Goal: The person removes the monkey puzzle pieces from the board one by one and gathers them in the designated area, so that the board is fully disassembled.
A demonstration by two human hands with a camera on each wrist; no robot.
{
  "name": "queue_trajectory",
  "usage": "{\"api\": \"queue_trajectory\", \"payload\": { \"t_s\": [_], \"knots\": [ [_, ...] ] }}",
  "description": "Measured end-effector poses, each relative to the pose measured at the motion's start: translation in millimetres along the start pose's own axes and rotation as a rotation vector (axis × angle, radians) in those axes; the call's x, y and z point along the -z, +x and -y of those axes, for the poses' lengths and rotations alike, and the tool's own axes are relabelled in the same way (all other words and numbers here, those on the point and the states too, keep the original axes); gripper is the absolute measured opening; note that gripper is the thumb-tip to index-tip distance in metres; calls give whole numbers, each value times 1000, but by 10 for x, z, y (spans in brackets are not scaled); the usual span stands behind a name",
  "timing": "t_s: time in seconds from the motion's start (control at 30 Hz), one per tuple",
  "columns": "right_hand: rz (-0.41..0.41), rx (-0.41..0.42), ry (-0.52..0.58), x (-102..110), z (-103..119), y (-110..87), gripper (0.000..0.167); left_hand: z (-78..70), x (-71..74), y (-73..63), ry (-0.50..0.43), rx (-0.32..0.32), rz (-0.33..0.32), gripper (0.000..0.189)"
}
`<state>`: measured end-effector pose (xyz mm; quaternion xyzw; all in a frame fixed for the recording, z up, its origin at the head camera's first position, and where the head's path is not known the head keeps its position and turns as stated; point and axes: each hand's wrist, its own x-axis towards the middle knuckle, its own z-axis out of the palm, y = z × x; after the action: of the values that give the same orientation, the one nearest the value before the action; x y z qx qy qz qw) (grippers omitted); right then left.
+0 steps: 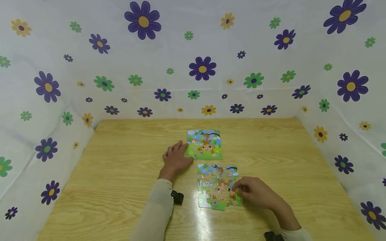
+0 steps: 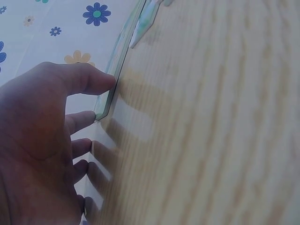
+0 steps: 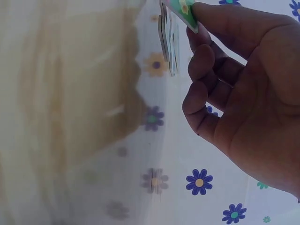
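A picture card [image 1: 204, 153] with a monkey hanging from a branch lies toward the back of the table. My left hand [image 1: 175, 158] rests at its lower left corner, thumb [image 2: 96, 79] against one edge and fingers spread beside another. Nearer to me is a jigsaw puzzle [image 1: 204, 184] of the same picture, its pieces laid in rows with small gaps. At the puzzle's right side, my right hand [image 1: 256, 192] pinches a green-cornered puzzle piece [image 3: 185, 9] between thumb and index finger. The other fingers of that hand are curled.
The wooden table [image 1: 135, 144] reaches back to a white cloth [image 1: 169, 50] printed with flowers, which surrounds it on three sides. A dark wrist camera [image 1: 178, 197] sits by the left sleeve. Light reflects off the table below the puzzle.
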<state>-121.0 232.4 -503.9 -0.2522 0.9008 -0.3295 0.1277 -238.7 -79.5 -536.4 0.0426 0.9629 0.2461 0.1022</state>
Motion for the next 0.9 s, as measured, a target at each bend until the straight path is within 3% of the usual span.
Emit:
{"api": "queue_trajectory", "payload": {
  "t_s": [0.33,0.5,0.7,0.83,0.9],
  "knots": [
    [41,4,37,-14,55,-12,15,-13,30,-3,4,-7,3,66],
    [-1,3,13,-44,73,10,17,-29,40,8,11,-8,10,66],
    [-136,-106,-74,-78,68,76,19,-33,24,-13,7,-19,23,72],
    [-281,-177,-144,-87,75,150,34,-7,21,-36,-52,-37,36,76],
    [-331,-171,-177,-81,74,201,44,20,21,-27,-76,-37,28,75]
  ]
}}
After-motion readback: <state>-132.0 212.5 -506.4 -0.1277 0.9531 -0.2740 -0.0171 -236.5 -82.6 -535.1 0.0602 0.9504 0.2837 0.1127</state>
